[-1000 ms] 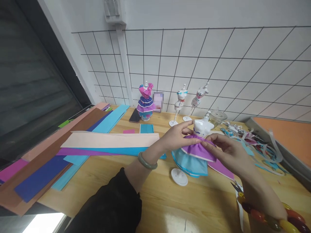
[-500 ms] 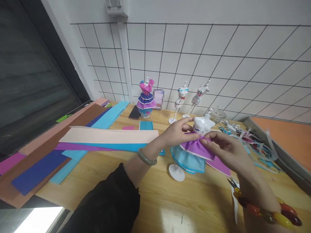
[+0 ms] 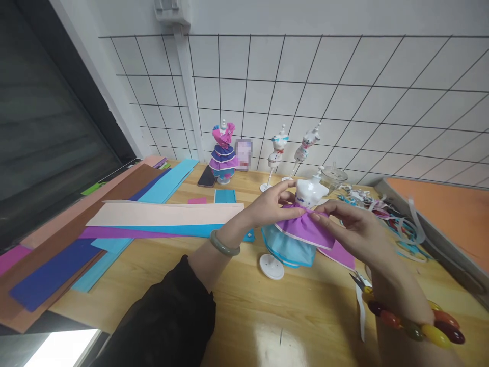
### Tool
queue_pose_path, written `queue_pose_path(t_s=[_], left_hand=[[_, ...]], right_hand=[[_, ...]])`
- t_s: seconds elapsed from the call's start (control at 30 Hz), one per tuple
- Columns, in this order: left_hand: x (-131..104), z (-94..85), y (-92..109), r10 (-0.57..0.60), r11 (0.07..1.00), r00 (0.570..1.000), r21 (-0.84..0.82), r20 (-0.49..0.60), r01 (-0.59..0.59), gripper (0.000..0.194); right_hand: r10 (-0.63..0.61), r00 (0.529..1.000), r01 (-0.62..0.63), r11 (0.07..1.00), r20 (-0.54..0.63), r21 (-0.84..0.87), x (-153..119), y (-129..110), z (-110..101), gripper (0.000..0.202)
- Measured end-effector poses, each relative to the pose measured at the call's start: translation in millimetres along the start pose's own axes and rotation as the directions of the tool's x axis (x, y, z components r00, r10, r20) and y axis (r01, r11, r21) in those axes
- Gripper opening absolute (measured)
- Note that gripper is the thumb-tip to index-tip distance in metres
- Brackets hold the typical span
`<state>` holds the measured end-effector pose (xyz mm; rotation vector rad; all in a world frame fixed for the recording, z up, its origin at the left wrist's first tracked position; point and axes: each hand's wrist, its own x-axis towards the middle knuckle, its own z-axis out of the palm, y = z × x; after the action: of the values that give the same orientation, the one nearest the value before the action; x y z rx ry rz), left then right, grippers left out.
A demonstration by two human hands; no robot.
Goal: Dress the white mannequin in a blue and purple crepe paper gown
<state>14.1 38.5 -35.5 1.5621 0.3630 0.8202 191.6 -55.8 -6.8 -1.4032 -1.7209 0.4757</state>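
Observation:
A small white dress-form mannequin (image 3: 311, 192) leans to the right in front of me, wearing a light blue gathered skirt (image 3: 288, 246). Over that skirt lies a purple ruffle with a pale edge (image 3: 305, 227), gathered at the waist. My left hand (image 3: 272, 205) pinches the ruffle's top edge at the waist from the left, its other fingers behind the form. From the right, my right hand (image 3: 349, 224) pinches the same edge between thumb and forefinger. The form's round white base (image 3: 272, 267) shows below the skirt. Another purple piece (image 3: 340, 255) lies on the table behind.
Pointed scissors (image 3: 359, 281) lie under my right wrist. Two bare mannequins (image 3: 278, 148) and a dressed one (image 3: 223, 155) stand along the tiled wall. Coloured paper strips (image 3: 168, 214) spread at left; ribbon scraps (image 3: 397, 219) lie at right beside an orange-bottomed tray (image 3: 439, 209).
The whole view has shifted slightly, so everything appears a little further left. Both hands keep their pinch on the purple ruffle at the waist; the mannequin's tilt looks much the same.

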Motion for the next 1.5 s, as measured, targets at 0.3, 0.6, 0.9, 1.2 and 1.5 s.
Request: queue_pose_path(t_s=[0.3, 0.6, 0.9, 1.2, 1.5], left_hand=[[0.5, -0.5, 0.7, 0.029, 1.000, 0.999, 0.004, 0.017, -0.029, 0.068], [-3.0, 0.2, 8.2, 0.014, 1.000, 0.997, 0.014, 0.071, -0.015, 0.063], [-1.7, -0.9, 2.2, 0.047, 0.998, 0.987, -0.054, 0.152, -0.039, 0.061], [-2.5, -4.8, 4.2, 0.004, 0.999, 0.987, -0.035, 0.158, 0.001, 0.070], [-4.5, -1.2, 7.2, -0.020, 0.999, 0.994, -0.022, 0.106, 0.023, 0.064]], right_hand=[[-0.011, 0.998, 0.008, 0.999, 0.066, 0.047, -0.9, 8.9, -3.2, 0.018], [-0.007, 0.994, -0.008, 0.991, 0.107, 0.136, -4.4, 0.7, -3.4, 0.017], [0.006, 0.992, -0.017, 0.996, 0.130, 0.085, -4.5, 0.0, -3.0, 0.022], [0.002, 0.993, -0.009, 0.998, 0.120, 0.056, -4.7, -9.7, -4.7, 0.032], [0.002, 0.995, -0.002, 1.000, 0.101, -0.002, -5.2, -7.9, -7.4, 0.029]])
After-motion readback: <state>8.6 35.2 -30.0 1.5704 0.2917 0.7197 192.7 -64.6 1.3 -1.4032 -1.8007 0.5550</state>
